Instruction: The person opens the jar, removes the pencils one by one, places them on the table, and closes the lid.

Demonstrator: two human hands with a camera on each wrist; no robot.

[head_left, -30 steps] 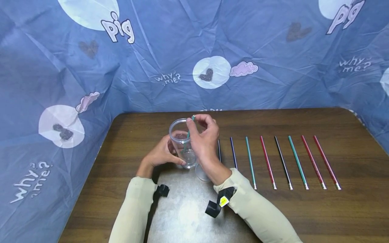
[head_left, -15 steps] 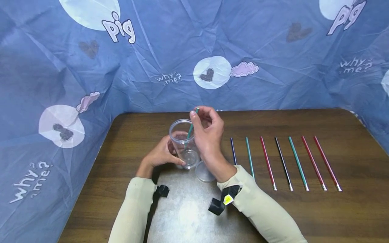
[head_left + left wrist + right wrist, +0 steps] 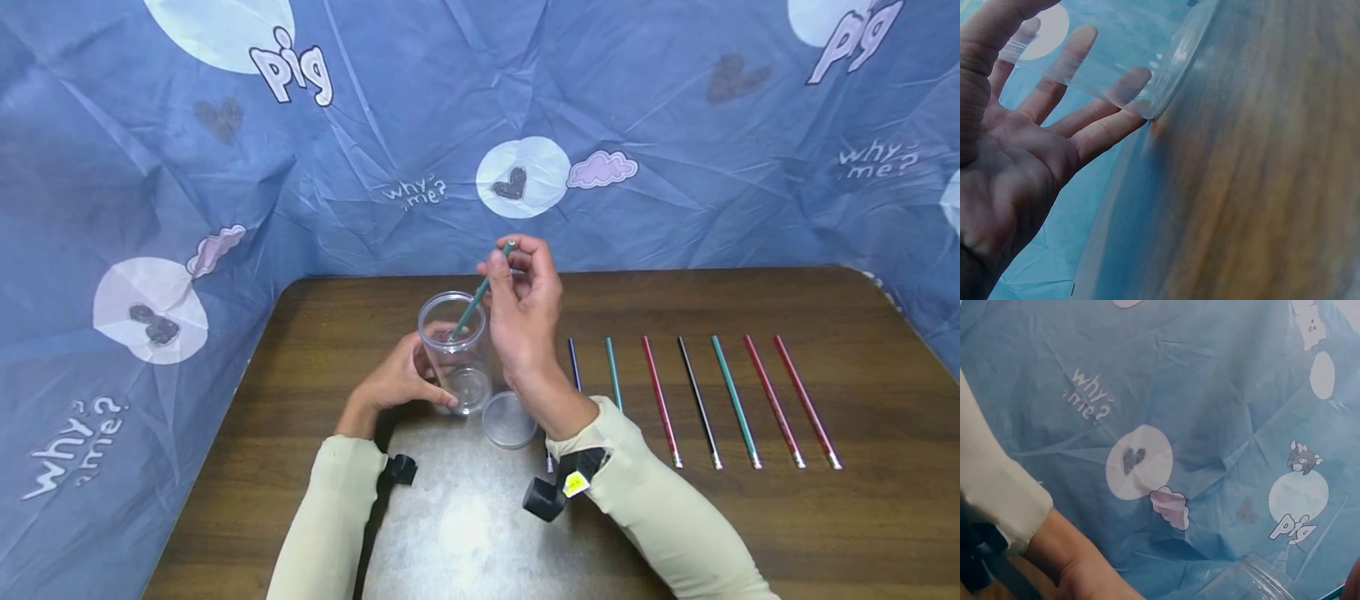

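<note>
My left hand holds a clear plastic cup, its thumb low on the near side and its fingers behind. In the left wrist view, spread fingers of the left hand lie against the cup wall. Thumb and fingers of my right hand pinch a green pencil close to its upper end. The pencil slants down to the left, its lower end within the cup's mouth. Only part of the right hand shows in the right wrist view, with the cup at the bottom edge.
A round clear lid lies on the table beside the cup. To the right, several pencils lie in a row, among them a blue one, a red one and a black one. My right forearm hides some of them.
My right hand has moved up and to the right, lifting the green pencil most of the way up out of the cup. My left hand and the cup have stayed nearly still.
</note>
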